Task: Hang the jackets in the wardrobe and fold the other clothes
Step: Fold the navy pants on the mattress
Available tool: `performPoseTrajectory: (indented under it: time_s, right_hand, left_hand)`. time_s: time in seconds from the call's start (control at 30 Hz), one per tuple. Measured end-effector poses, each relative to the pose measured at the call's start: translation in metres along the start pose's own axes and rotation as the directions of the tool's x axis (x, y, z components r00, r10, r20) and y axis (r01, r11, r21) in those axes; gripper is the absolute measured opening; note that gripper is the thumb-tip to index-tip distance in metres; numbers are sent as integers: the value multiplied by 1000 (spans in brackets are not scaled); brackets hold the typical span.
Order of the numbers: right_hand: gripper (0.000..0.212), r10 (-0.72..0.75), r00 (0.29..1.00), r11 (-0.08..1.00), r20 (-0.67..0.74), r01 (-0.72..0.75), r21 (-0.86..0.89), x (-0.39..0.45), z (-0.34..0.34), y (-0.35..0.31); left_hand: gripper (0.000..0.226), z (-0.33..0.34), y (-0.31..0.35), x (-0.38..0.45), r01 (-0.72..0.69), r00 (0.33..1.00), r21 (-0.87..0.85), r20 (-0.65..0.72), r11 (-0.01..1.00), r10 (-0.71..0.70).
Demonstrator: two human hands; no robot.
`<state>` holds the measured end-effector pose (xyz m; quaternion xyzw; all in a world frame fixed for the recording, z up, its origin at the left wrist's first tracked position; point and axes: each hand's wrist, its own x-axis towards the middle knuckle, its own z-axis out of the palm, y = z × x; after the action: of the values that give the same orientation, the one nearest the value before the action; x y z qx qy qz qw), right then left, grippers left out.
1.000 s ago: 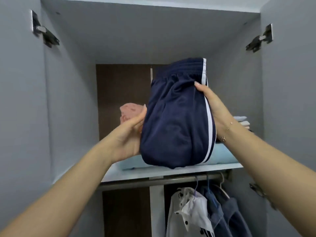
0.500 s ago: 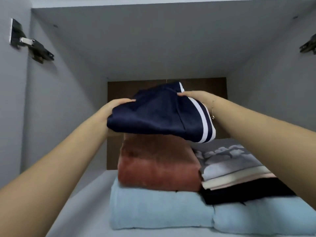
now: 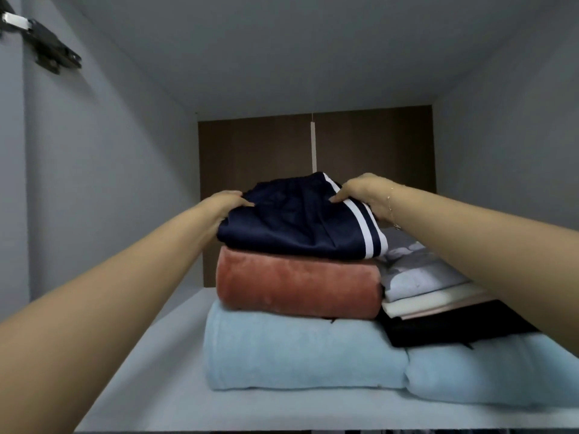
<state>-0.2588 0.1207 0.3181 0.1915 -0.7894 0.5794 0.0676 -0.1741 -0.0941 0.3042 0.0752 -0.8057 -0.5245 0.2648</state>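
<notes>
My left hand grips the left edge of the folded navy shorts, my right hand the striped right edge. They lie between my hands at frame centre, atop the pink towel on the shelf, long axis left-right.

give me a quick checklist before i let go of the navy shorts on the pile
1. Navy shorts sit on the pink blanket: ok.
2. Shorts folded: ok, top a bit rumpled.
3. Left hand grip on the left edge: ok.
4. Right hand grip on the striped edge: ok.
5. Striped corner hangs past the pink blanket toward the grey shirt: not ok.
6. Blue blanket base level on the shelf: ok.
</notes>
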Motion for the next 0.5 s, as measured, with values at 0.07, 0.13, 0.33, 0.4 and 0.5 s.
performPoseTrajectory:
  time_s: [0.07,0.13,0.33,0.4,0.5]
  right_hand:
    - [41,31,999,978,42,-22,-207,-2,3,0]
    - [45,42,993,882,114,17,-471,-6,6,4]
    - [57,-303,886,630,351,462,-624,-3,5,-12]
    - [58,-159,880,626,448,440,-644,5,19,-5]
    - [65,67,872,667,486,323,-671,25,39,23]
  left_hand:
    - [13,-5,3,-4,73,992,130,95,989,-86]
    - [9,-12,6,-8,91,983,374,117,923,-145]
    - [65,9,51,7,-240,952,866,123,438,279]
    - [57,33,39,19,-306,951,884,263,353,165]
    - [54,44,-9,33,-274,943,898,321,344,-88]
